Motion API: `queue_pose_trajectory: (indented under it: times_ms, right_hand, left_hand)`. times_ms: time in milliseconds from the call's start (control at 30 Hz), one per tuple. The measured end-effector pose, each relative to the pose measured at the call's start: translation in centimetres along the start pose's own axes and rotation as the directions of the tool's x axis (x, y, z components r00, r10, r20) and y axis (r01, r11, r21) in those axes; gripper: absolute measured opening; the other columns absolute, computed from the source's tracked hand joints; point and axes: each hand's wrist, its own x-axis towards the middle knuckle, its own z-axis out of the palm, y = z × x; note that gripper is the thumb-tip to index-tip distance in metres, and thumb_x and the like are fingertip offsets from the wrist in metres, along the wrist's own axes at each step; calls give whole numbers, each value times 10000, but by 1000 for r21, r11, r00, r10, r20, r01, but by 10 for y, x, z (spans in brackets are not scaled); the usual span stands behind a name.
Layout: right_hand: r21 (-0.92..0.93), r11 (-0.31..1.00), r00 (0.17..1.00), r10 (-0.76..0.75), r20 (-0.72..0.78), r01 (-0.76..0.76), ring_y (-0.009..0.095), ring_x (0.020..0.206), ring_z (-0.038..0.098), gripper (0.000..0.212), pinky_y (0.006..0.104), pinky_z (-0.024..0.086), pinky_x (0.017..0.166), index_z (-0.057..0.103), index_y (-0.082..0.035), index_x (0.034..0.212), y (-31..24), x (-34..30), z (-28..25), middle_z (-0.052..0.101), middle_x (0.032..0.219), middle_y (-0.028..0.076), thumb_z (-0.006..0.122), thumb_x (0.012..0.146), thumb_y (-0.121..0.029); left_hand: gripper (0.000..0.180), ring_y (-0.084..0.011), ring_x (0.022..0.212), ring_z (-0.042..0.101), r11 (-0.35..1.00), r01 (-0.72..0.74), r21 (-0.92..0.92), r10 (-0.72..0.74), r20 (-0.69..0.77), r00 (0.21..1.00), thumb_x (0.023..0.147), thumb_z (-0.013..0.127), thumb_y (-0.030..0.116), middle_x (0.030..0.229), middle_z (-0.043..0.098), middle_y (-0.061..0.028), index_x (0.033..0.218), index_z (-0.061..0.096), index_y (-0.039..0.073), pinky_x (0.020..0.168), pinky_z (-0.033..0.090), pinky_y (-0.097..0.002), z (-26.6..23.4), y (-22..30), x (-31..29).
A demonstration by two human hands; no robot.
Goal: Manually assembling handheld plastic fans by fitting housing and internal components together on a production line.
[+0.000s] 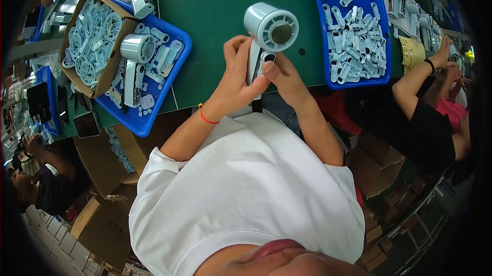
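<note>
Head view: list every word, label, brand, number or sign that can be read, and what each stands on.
None can be read.
Yellow sheet: dark marks, too small and blurred to read.
Held device: no lettering visible on the sides shown.

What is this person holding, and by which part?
A pale-blue hair-dryer-shaped device, by its handle, between the left hand and right hand.

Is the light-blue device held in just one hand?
No, the left hand and the right hand both hold the light-blue device by its handle.
</note>
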Motion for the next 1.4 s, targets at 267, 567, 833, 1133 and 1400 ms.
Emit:
queue_pose_trajectory:
  times_ms: [267, 567, 833, 1133, 1400]
  right_hand:
    - [-264, 758, 772, -632, -70, 597, 164, 892, 507, 423, 328, 438, 796, 421, -61, 1079, -7, 13, 1, 507, 915, 93, 639, 720, -10]
    - [-557, 581, 736, -672, 82, 593, 197, 714, 562, 248, 289, 474, 645, 548, -45, 885, 13, 29, -5, 559, 880, 79, 684, 680, -12]
    - [-894, 192, 853, -433, 292, 404, 270, 1009, 531, 640, 367, 415, 820, 485, -82, 1178, 4, 21, -3, 534, 1117, 78, 755, 599, -106]
    - [-873, 199, 793, -541, 281, 445, 256, 1026, 531, 552, 383, 402, 862, 548, -46, 1149, 25, 15, -9, 560, 1132, 67, 732, 634, -119]
    - [-861, 298, 832, -507, 225, 413, 251, 1019, 537, 499, 367, 398, 861, 570, -65, 1127, 19, 14, -10, 579, 1108, 73, 722, 655, -117]
  left_hand:
    - [547, -274, 1057, 441, 683, -409, 606, 526, -19, 850, 706, 620, 36, 1197, 400, -186, 1222, 455, -36, 858, 403, -354, -17, 22, -14]
    - [314, -192, 564, 534, 436, -792, 427, 720, 363, 592, 564, 544, -104, 648, 556, -50, 840, 625, 22, 521, 433, -285, 14, 9, -44]
    - [526, -241, 1090, 474, 10, -272, 962, 344, 252, 905, 607, 747, 223, 1086, 542, -29, 1092, 578, 106, 951, 323, -460, -18, 46, -2]
    - [556, -229, 1044, 484, -146, -256, 956, 401, 294, 868, 562, 779, 243, 1030, 547, -7, 1068, 572, 143, 823, 384, -427, -29, 18, 5]
    - [504, -253, 1005, 496, -12, -277, 961, 413, 257, 874, 604, 755, 220, 1040, 596, -7, 1075, 601, 126, 856, 380, -392, -31, 16, 6]
